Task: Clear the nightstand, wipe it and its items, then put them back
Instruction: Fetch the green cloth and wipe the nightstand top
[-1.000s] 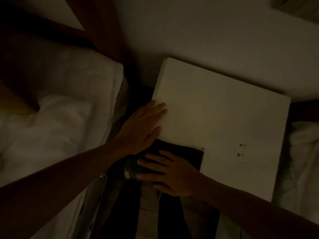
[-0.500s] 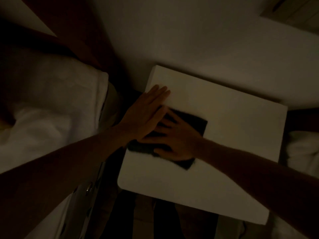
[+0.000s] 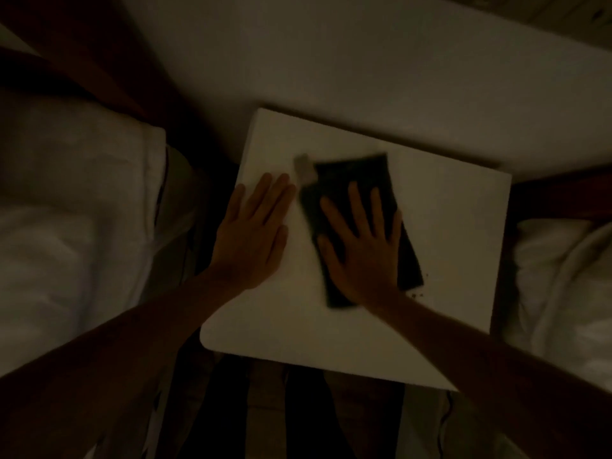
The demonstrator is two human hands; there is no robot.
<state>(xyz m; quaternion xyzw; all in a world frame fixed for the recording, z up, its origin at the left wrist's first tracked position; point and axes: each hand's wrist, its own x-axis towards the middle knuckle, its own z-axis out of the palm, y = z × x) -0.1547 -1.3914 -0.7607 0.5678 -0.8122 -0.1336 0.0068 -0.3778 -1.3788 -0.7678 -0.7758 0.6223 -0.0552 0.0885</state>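
Dimly, through the head camera: looking down on a white nightstand (image 3: 447,233) with rounded corners, standing against a pale wall (image 3: 364,61). Pressing flat on a dark cloth (image 3: 356,173) near the middle of the top with the right hand (image 3: 364,250), fingers spread and straight, gripping nothing, palm and fingers lying on the fabric. Blurring at the cloth's edges, with a small paler patch showing at its far left corner; hard to tell what that patch is. Resting the left hand (image 3: 251,236) flat on the left part of the tabletop, just beside the cloth and not touching it, fingers together and extended, holding nothing. Crossing into the picture from the lower corners with both bare forearms. Showing a few small dark specks (image 3: 418,294) on the surface just right of the cloth's near edge. Lying to the left, white bedding (image 3: 66,226) with a dark wooden headboard (image 3: 99,44) above it; lying to the right, more white bedding (image 3: 563,276). Sinking into darkness below the nightstand's front edge, too dim to make out.
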